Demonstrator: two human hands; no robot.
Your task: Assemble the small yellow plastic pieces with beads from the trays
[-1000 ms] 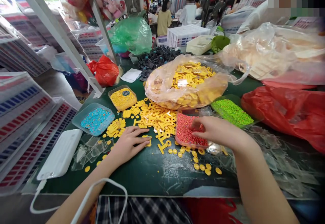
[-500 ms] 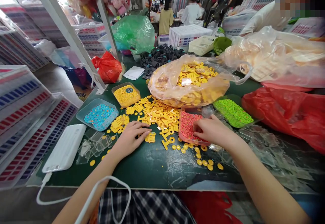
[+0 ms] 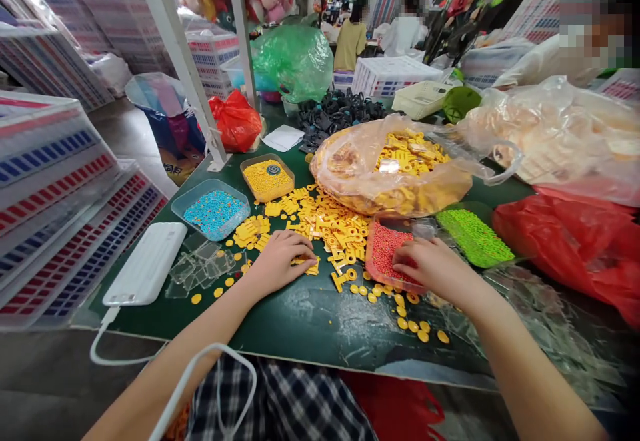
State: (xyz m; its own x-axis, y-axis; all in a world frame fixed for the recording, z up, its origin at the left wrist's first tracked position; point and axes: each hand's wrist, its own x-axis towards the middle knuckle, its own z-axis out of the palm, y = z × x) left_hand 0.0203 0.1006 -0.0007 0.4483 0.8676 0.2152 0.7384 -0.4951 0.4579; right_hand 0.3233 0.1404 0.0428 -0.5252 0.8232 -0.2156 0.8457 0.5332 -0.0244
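Your right hand point(image 3: 433, 266) curls over the red beads point(image 3: 387, 248); your left hand point(image 3: 277, 261), bent over a yellow plastic piece point(image 3: 314, 268), likely steadies it. Whether either pinches, I can't tell.

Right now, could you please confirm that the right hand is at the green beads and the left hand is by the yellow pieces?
Not quite: the head view shows the right hand at the red beads, while the left hand is by the yellow pieces.

Four bead trays point(image 3: 234, 226) span the middle of the frame, with one left hand point(image 3: 280, 259) and one right hand point(image 3: 433, 264); one white power bank point(image 3: 145, 264) lies lower left.
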